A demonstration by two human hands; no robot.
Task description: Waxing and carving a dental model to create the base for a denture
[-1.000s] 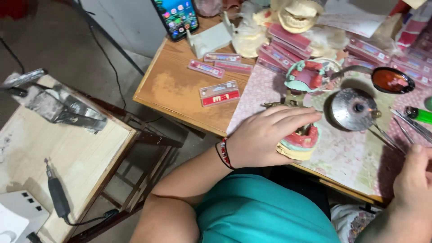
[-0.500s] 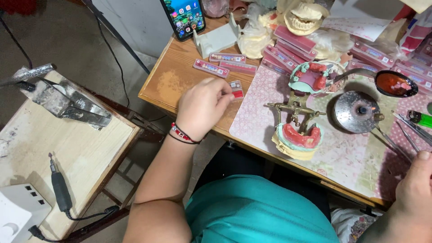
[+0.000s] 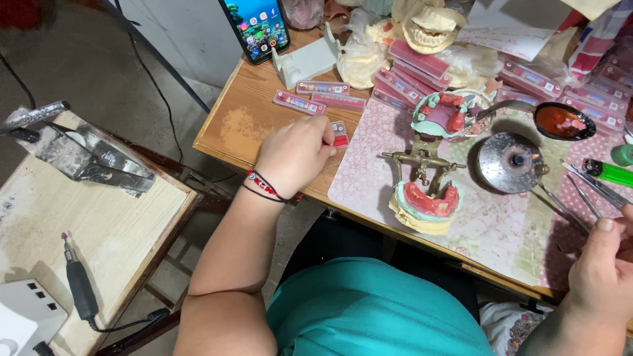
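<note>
A wooden table (image 3: 244,125) carries a patterned mat (image 3: 501,217), pink tooth cards (image 3: 300,102) and a phone (image 3: 258,26).

From my remote seat I see a smartphone with a lit screen (image 3: 257,26) leaning at the far edge of the wooden counter (image 3: 244,125). A round metal burner (image 3: 511,161) stands beside a dark spoon holding red wax (image 3: 560,120), and a green lighter (image 3: 610,173) lies near the right edge. On the pale side table (image 3: 86,217) lies a black rotary handpiece (image 3: 79,290).

Left hand (image 3: 295,155) curled palm-down; right hand (image 3: 603,270) loosely closed, thumb up.
</note>
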